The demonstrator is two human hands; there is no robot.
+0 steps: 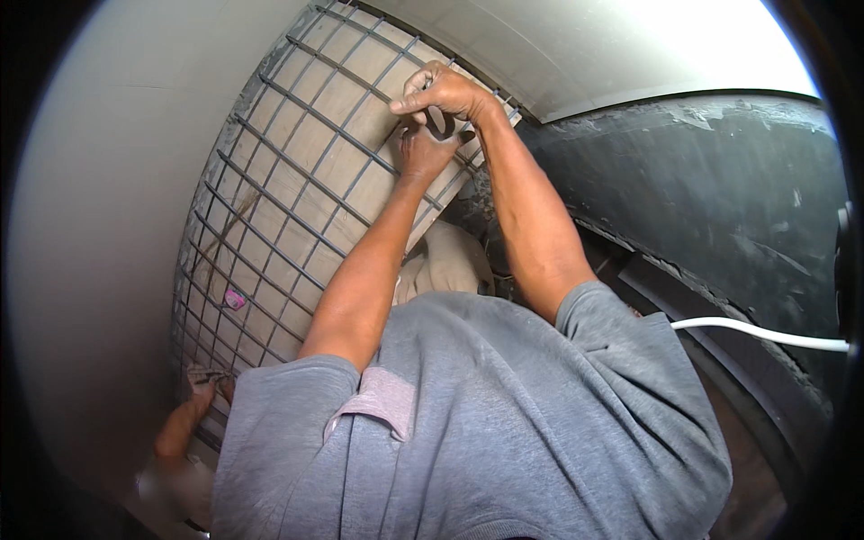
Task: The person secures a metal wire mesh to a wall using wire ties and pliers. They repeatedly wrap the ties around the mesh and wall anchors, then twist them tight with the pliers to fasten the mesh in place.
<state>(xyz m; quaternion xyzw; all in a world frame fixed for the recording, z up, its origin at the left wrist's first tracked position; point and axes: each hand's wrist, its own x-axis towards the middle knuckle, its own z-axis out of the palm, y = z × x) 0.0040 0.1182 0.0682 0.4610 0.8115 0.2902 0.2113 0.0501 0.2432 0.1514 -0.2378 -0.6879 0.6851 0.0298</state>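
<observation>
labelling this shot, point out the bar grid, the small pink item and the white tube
Bar grid (310,177), head view: a bar near its middle.
Small pink item (235,299), head view: its middle.
White tube (765,333), head view: its visible middle.

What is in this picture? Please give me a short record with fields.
Left hand: over the grid, fingers partly hidden
Right hand: just beyond the left, fingers curled; any held item unclear
Grid: dark crossed bars, over a pale board
Pink thing: at the grid, lower left; kind unclear
Another person's hand: lower left, by the grid
White tube: right side
</observation>
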